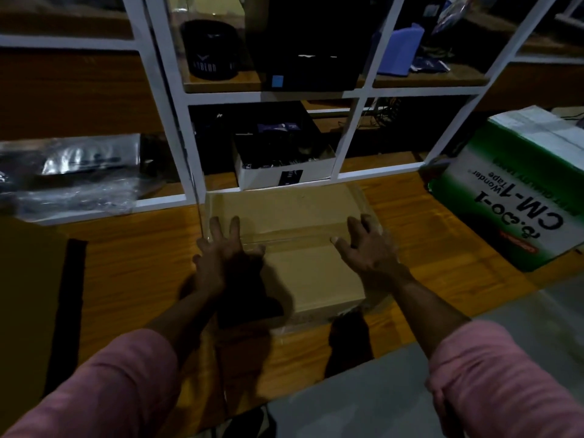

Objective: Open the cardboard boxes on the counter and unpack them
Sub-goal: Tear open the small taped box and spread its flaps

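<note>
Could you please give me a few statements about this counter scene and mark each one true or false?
1. Both hands rest on top of the brown cardboard box. True: the left hand and the right hand lie on it with fingers spread.
2. The brown box's flaps are already folded open. False: the top is closed, with clear tape along its seam.
3. A green and white box stands to the right of the brown box. True.
4. The right hand holds a knife. False: it holds nothing.
5. The person wears pink sleeves. True.
6. The brown box sits on the shelf behind the white frame. False: it lies on the wooden counter in front of the frame.
</note>
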A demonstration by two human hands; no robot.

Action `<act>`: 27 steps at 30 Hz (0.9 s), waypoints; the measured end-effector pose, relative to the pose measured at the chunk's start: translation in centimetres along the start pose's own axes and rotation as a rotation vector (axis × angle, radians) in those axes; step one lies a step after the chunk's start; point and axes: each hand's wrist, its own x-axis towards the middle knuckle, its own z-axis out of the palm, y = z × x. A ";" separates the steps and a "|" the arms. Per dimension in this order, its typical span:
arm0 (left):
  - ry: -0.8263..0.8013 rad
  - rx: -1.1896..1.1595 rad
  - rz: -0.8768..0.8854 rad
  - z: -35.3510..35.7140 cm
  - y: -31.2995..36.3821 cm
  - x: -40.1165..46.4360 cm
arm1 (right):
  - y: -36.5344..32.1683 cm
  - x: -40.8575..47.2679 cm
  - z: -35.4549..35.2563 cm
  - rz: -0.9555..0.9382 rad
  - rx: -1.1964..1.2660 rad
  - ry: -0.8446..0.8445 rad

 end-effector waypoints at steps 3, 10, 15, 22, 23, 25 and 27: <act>-0.024 -0.034 0.049 -0.5 -0.2 0.3 | -0.1 0.3 -0.5 0.018 0.022 0.053; -0.013 -0.070 0.127 -4.4 0.3 1.1 | -0.6 -1.9 -0.8 0.022 0.147 0.192; 0.173 -0.118 0.213 -8.2 -0.8 -0.8 | -2.5 -4.1 -1.1 -0.078 0.343 0.311; 0.260 -0.108 0.257 -9.2 -6.1 -8.0 | -4.2 -8.9 3.0 -0.119 0.262 0.341; 0.259 -0.109 0.258 -9.1 -6.4 -9.1 | -4.2 -9.6 3.5 -0.112 0.242 0.335; 0.238 -0.110 0.224 -8.8 -6.6 -11.0 | -3.9 -10.8 4.1 -0.099 0.201 0.314; 0.234 -0.123 0.203 -8.5 -6.9 -12.8 | -3.3 -12.1 4.2 -0.129 0.158 0.311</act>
